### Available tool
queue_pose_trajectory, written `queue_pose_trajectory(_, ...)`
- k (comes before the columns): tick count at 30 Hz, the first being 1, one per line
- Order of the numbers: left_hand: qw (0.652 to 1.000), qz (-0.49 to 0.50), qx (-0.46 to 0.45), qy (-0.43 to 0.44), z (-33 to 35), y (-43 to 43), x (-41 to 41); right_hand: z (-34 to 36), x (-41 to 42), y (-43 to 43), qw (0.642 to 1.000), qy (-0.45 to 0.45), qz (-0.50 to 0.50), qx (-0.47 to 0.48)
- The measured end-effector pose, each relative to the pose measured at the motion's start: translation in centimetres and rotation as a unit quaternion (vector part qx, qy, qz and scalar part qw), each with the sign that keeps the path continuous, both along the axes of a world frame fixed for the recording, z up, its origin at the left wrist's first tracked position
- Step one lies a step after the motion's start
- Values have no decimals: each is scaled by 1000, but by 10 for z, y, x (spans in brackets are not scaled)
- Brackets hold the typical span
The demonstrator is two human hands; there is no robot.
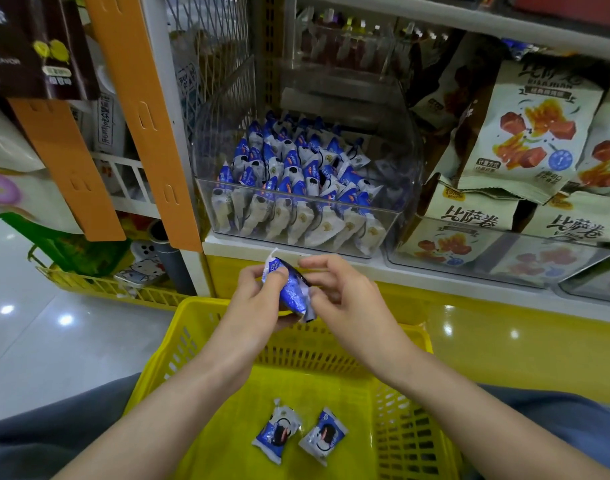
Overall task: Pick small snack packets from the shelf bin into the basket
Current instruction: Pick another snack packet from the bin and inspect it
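The person's left hand (258,296) grasps a small blue and white foil snack packet (291,289), with the fingers curled round its left side. It holds the packet in the air above the far rim of the yellow plastic lattice basket (404,427), just in front of the shelf edge. The right hand (338,289) is just beside the packet with loosely bent fingers. Its thumb seems to meet the right edge of the packet, but I cannot tell if it really pinches or only touches.

The packet looks very light and puffy, with a thin crinkly skin that is probably a little slippery. I judge it needs almost no force. The best hold is a pinch on the crimped end seal, or a gentle clasp round the middle, so that what is inside is not crushed.

In the basket, two packets of the same kind (277,433) lie flat on the bottom, just beside each other. The clear plastic shelf bin (220,140), farther back, holds many more packets (296,174) standing in rows, fuller at the left. To the right, another clear bin (504,268) holds bigger pale green snack bags (525,133).
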State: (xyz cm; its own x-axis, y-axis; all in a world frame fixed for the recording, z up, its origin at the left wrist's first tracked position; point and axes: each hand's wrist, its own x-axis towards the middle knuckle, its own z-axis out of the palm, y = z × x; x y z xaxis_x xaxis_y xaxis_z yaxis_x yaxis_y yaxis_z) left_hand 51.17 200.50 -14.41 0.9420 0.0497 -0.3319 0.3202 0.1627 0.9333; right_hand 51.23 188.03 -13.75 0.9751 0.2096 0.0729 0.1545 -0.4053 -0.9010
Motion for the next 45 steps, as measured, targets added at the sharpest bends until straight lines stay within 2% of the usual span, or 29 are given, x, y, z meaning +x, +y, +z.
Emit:
queue_pose_trajectory(5,996,29,-83,25,1,8,5,2,-1,-1,997,23,60,51)
queue_pose_trajectory(9,986,-4,-156,60,1,11,5,-4,-6,-2,992,-82,61,-79)
queue_pose_trajectory(11,983,-21,-173,59,2,10,4,-3,-4,-4,989,-107,47,-88)
queue_pose_trajectory(13,993,-31,-107,43,2,11,3,0,-1,-6,990,-103,44,-83)
queue_pose_trajectory(16,998,-5,60,-18,2,14,3,4,3,-10,990,-83,48,-99)
queue_pose_trajectory(18,992,-5,106,-69,6,16,2,5,6,-13,990,-51,52,-124)
queue_pose_trajectory(20,989,-41,104,-94,9,15,0,5,10,-16,993,-16,39,-106)
queue_pose_trajectory(23,986,-87,101,-102,10,11,-2,9,14,-18,999,45,-6,-12)
queue_pose_trajectory(28,980,-150,91,-93,11,9,-2,8,18,-22,995,67,-73,-3)
queue_pose_trajectory(31,983,-137,77,-90,11,11,-2,10,15,-18,986,126,-74,83)
queue_pose_trajectory(34,994,-88,7,-60,10,12,-2,8,12,-11,982,128,-24,135)
queue_pose_trajectory(37,998,-55,-5,-38,9,12,-3,6,8,-5,989,93,0,114)
queue_pose_trajectory(41,994,-33,61,-89,9,13,-1,8,8,-5,999,43,-3,24)
queue_pose_trajectory(45,990,-21,72,-120,14,16,3,8,7,-7,998,18,24,-50)
